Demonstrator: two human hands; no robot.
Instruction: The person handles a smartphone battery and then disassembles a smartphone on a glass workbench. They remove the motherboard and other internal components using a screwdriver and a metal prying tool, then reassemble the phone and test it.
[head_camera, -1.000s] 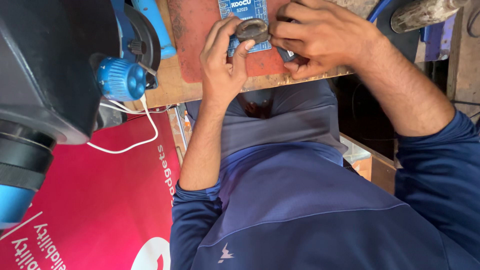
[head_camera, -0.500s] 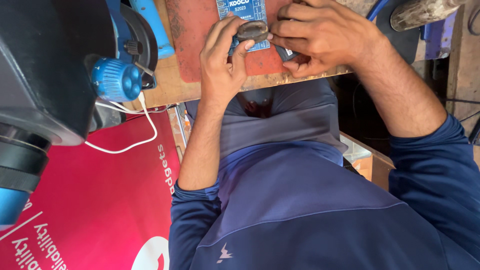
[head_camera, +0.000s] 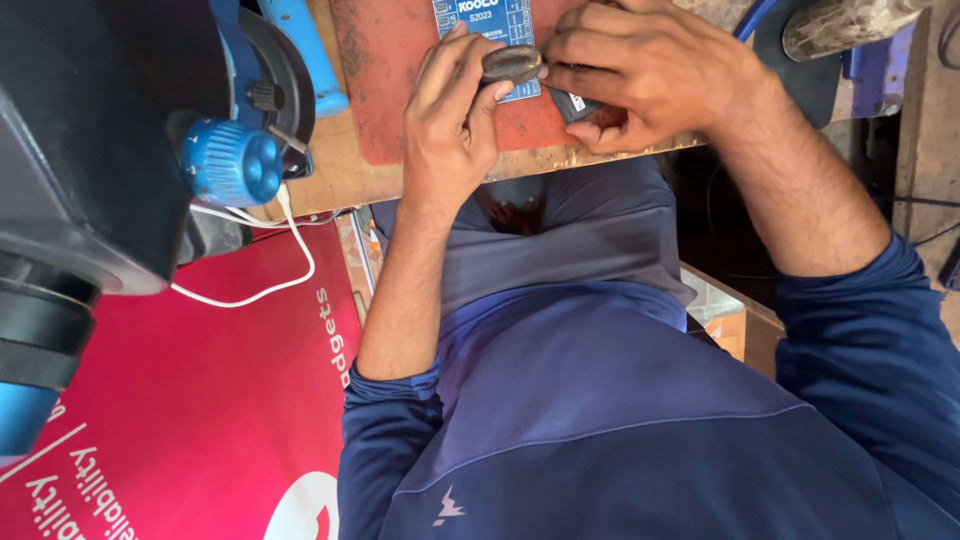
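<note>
left hand (head_camera: 450, 130) fingers pinch a small dark part (head_camera: 510, 64) steady | right hand (head_camera: 640, 75) fingers grip its other end | over red mat (head_camera: 400, 80) by table (head_camera: 330, 180) edge, blue plate (head_camera: 490, 20) under

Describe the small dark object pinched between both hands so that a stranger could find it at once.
Start at the red mat on the wooden bench. A blue card lies on it. At the card's lower edge, both hands' fingertips pinch a dark object, rounded and grey-brown, unlike the flat card.
</note>
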